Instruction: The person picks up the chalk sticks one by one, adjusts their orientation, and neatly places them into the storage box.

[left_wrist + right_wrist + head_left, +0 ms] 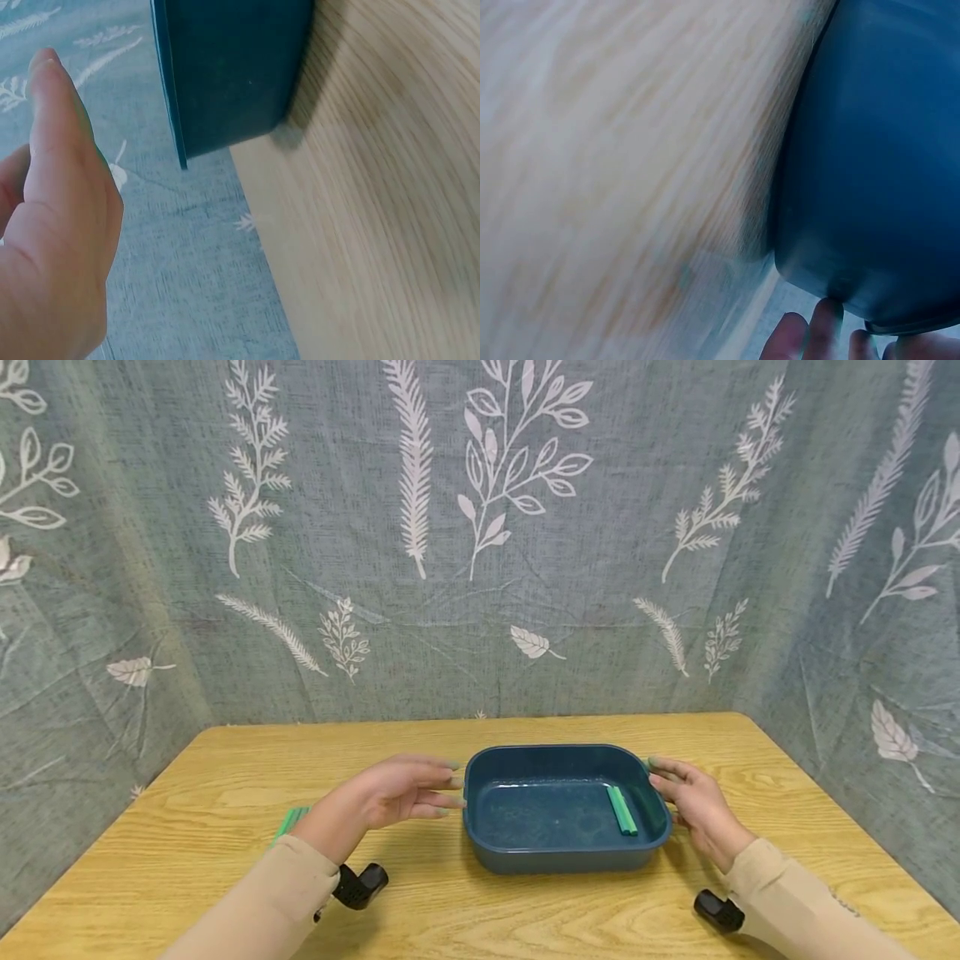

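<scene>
Nearest the head camera came the beige sleeves (262,897), then the blue tub (558,862), set on the wooden table (570,922)! At the tub's left end the left hand (397,789) was held straight-fingered, nothing gripped; at its right end the right hand (697,806) was relaxed, ungripping. An uneven push, it was judged, could get the tub slewed and its green sticks (622,811) shifted. Its long axis was stretched from hand to hand, mouth turned upward. By the left wrist view, contact with the tub could not be confirmed. By the right, fingertips were seen close against its end wall.
</scene>
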`<act>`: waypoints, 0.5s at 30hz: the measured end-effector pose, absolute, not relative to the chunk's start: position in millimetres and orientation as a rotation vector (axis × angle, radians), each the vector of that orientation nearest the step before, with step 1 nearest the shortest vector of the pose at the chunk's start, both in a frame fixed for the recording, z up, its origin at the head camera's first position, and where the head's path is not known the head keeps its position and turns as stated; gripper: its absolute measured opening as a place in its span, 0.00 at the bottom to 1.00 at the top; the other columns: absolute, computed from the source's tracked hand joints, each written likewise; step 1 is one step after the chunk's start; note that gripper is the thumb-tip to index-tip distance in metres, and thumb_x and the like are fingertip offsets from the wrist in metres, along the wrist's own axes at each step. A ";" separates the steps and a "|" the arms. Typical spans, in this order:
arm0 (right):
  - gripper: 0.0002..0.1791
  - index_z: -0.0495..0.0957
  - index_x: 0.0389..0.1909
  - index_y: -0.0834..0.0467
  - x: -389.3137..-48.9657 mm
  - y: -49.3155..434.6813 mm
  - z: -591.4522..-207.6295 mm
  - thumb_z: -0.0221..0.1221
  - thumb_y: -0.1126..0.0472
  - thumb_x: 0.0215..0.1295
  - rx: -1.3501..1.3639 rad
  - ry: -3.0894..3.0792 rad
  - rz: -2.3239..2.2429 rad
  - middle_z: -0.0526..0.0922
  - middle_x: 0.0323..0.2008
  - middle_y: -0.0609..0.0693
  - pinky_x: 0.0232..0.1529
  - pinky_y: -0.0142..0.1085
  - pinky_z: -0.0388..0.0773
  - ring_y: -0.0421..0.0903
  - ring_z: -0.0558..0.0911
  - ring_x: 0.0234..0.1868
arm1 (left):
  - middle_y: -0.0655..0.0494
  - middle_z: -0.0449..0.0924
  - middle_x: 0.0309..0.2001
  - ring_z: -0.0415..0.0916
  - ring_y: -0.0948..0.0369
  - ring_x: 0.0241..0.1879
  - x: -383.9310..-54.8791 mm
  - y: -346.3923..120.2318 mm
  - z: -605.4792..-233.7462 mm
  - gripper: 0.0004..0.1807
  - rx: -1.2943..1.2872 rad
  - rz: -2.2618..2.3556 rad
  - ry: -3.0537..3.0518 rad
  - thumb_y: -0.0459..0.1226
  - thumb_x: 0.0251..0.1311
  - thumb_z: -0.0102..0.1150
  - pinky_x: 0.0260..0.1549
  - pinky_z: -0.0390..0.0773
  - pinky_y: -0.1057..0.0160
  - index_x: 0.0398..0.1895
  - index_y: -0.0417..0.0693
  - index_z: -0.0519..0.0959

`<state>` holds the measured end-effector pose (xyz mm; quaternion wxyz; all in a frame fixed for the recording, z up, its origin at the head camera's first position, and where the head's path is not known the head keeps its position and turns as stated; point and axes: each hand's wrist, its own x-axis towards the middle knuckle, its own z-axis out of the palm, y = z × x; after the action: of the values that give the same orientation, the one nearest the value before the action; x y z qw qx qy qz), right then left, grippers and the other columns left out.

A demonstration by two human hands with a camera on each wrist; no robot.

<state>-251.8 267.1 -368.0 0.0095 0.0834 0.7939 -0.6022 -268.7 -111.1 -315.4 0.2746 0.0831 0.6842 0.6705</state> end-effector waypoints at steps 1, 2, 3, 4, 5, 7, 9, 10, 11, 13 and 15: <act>0.28 0.57 0.72 0.64 -252.1 267.0 -367.7 0.48 0.58 0.77 0.258 2.480 -1.882 0.59 0.70 0.65 0.39 0.38 0.71 0.54 0.71 0.56 | 0.30 0.64 0.64 0.77 0.47 0.54 -268.3 -113.9 -315.9 0.28 0.230 1.806 1.841 0.31 0.75 0.43 0.39 0.82 0.67 0.71 0.25 0.51; 0.28 0.57 0.72 0.64 -252.4 267.1 -367.4 0.48 0.58 0.77 0.256 2.480 -1.883 0.59 0.70 0.65 0.39 0.38 0.71 0.53 0.71 0.55 | 0.30 0.65 0.64 0.78 0.48 0.54 -268.2 -116.8 -316.1 0.28 0.234 1.812 1.841 0.31 0.74 0.43 0.39 0.82 0.67 0.71 0.25 0.51; 0.28 0.58 0.72 0.64 -252.6 267.1 -367.2 0.49 0.58 0.77 0.256 2.482 -1.884 0.60 0.70 0.65 0.39 0.38 0.71 0.52 0.72 0.54 | 0.31 0.67 0.63 0.79 0.49 0.53 -267.7 -120.0 -316.2 0.29 0.236 1.821 1.839 0.32 0.74 0.44 0.39 0.82 0.67 0.71 0.25 0.51; 0.28 0.58 0.72 0.64 -253.0 267.2 -367.2 0.49 0.58 0.77 0.257 2.484 -1.882 0.60 0.70 0.65 0.39 0.38 0.71 0.51 0.72 0.53 | 0.34 0.69 0.61 0.79 0.51 0.51 -267.5 -123.3 -316.1 0.29 0.234 1.834 1.835 0.32 0.74 0.44 0.40 0.82 0.66 0.71 0.25 0.51; 0.28 0.58 0.72 0.64 -252.9 267.1 -367.0 0.49 0.58 0.77 0.260 2.485 -1.881 0.60 0.70 0.65 0.39 0.38 0.71 0.51 0.72 0.53 | 0.36 0.71 0.59 0.80 0.52 0.50 -267.5 -126.9 -316.2 0.29 0.240 1.842 1.833 0.32 0.74 0.45 0.40 0.82 0.66 0.71 0.25 0.50; 0.28 0.58 0.72 0.64 -252.8 267.1 -367.3 0.49 0.58 0.76 0.259 2.487 -1.881 0.60 0.70 0.65 0.39 0.39 0.70 0.50 0.73 0.52 | 0.41 0.73 0.56 0.81 0.54 0.49 -267.6 -133.5 -315.7 0.30 0.247 1.852 1.829 0.32 0.74 0.45 0.42 0.82 0.65 0.72 0.26 0.49; 0.28 0.58 0.72 0.64 -252.7 267.2 -367.7 0.49 0.58 0.77 0.259 2.493 -1.873 0.60 0.70 0.65 0.39 0.38 0.70 0.50 0.72 0.52 | 0.44 0.74 0.55 0.81 0.56 0.48 -267.4 -139.7 -314.8 0.31 0.249 1.861 1.829 0.32 0.74 0.45 0.43 0.82 0.64 0.72 0.26 0.48; 0.28 0.58 0.72 0.64 -252.8 267.4 -368.1 0.49 0.58 0.76 0.258 2.495 -1.872 0.60 0.70 0.65 0.38 0.38 0.70 0.51 0.72 0.52 | 0.45 0.74 0.54 0.81 0.56 0.48 -267.4 -142.7 -314.8 0.31 0.253 1.862 1.833 0.32 0.74 0.44 0.44 0.81 0.64 0.72 0.26 0.48; 0.28 0.58 0.72 0.64 -252.5 267.4 -368.5 0.49 0.58 0.76 0.253 2.495 -1.874 0.60 0.70 0.65 0.38 0.38 0.69 0.51 0.72 0.52 | 0.45 0.74 0.55 0.81 0.56 0.48 -267.1 -145.7 -315.0 0.31 0.258 1.857 1.838 0.32 0.74 0.44 0.45 0.81 0.64 0.72 0.26 0.47; 0.28 0.59 0.72 0.64 -252.2 267.8 -369.7 0.49 0.57 0.76 0.251 2.498 -1.875 0.60 0.70 0.65 0.37 0.38 0.69 0.50 0.73 0.52 | 0.45 0.74 0.55 0.81 0.57 0.48 -265.9 -151.5 -316.1 0.31 0.260 1.854 1.845 0.33 0.75 0.44 0.46 0.81 0.63 0.73 0.26 0.46; 0.29 0.59 0.72 0.64 -250.6 267.9 -371.2 0.50 0.57 0.76 0.255 2.497 -1.875 0.60 0.70 0.65 0.37 0.38 0.68 0.49 0.73 0.50 | 0.46 0.74 0.55 0.81 0.58 0.47 -263.7 -157.9 -318.5 0.32 0.260 1.851 1.841 0.33 0.75 0.43 0.48 0.80 0.62 0.72 0.25 0.45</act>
<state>-250.6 267.9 -371.2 0.0043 0.0813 0.7971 -0.5984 -263.7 -157.9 -318.5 0.2564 0.0957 0.6783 0.6819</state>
